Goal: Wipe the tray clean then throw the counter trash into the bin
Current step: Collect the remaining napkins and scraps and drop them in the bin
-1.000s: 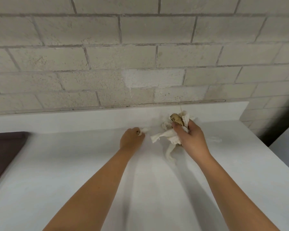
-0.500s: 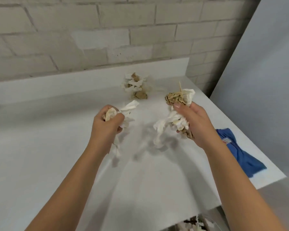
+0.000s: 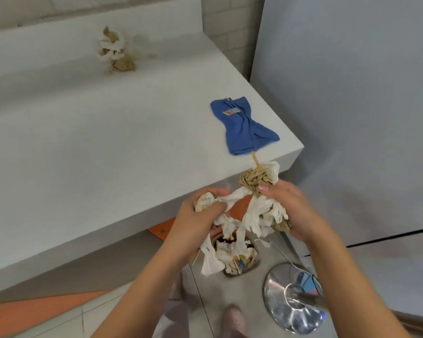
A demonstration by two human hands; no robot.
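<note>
While past counter edge (image 3: 156, 200), trash (image 3: 254, 215) above bin (image 3: 256, 261)

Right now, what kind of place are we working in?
Probably a cafe or canteen clean-up station: a long white counter against a block wall, a blue cleaning cloth on it, and a bin of used napkins below its edge.

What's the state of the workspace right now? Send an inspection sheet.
Surface: white counter, no tray in view.
Job's things: open floor bin already holding paper; crumpled white-and-brown paper pile at the counter's back.
Clutter: crumpled blue cloth near the counter's corner.
Grippers: left hand grips a white paper wad, right hand a tissue-and-straw bundle with a stick, both above the bin.
Cables: thin pale line beside the bin, cannot tell what.
Surroundings: shiny metal lid right of the bin; grey wall panel; orange-and-pale floor.
</note>
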